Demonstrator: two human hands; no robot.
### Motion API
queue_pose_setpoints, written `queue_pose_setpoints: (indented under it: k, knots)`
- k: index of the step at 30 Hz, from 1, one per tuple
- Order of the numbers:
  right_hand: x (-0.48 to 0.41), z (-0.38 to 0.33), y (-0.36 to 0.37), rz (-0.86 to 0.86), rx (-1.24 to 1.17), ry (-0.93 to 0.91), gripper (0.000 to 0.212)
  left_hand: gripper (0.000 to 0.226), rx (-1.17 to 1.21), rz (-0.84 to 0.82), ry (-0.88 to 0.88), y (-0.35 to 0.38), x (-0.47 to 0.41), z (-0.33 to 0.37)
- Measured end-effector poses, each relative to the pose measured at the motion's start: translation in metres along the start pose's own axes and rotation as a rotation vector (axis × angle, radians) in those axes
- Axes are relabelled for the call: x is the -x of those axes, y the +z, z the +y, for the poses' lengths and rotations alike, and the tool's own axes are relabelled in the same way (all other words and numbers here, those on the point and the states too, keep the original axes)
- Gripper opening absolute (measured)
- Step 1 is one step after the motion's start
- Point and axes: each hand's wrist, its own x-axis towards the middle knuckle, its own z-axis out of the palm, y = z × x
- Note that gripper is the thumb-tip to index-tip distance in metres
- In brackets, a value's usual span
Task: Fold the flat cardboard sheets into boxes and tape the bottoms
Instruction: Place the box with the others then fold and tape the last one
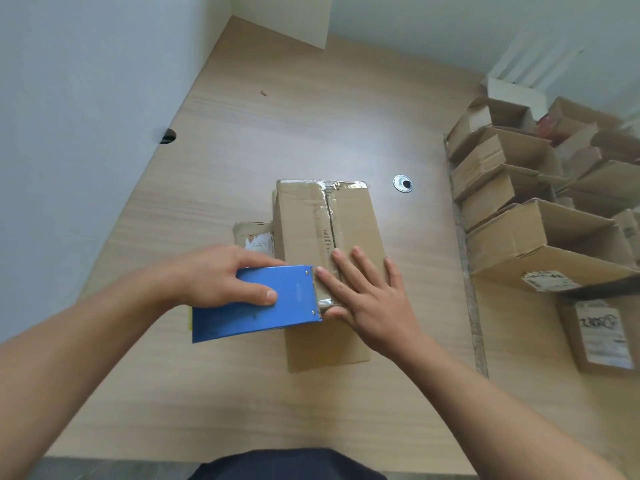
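Left hand [221, 277] fingers clamped on blue tape dispenser [256, 303]; right hand [367, 296] flat, fingers spread, pressing taped box [353, 220]. Labels [545, 280] on side boxes [554, 237] blurred, unreadable.

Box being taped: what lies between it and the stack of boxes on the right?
Head view: between the box and the stack, bare table with one round metal grommet set in it.
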Motion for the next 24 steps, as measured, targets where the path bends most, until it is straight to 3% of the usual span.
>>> queue_pose_setpoints:
  k: [16, 24]
  knots:
    - [-0.001, -0.002, -0.007, -0.119, -0.004, 0.057, 0.057, 0.041, 0.127, -0.089, -0.006, -0.017, 0.007, -0.053]
    - [-0.002, 0.000, -0.008, -0.145, -0.015, 0.075, 0.058, 0.033, -0.011, -0.013, -0.016, -0.006, -0.006, -0.052]
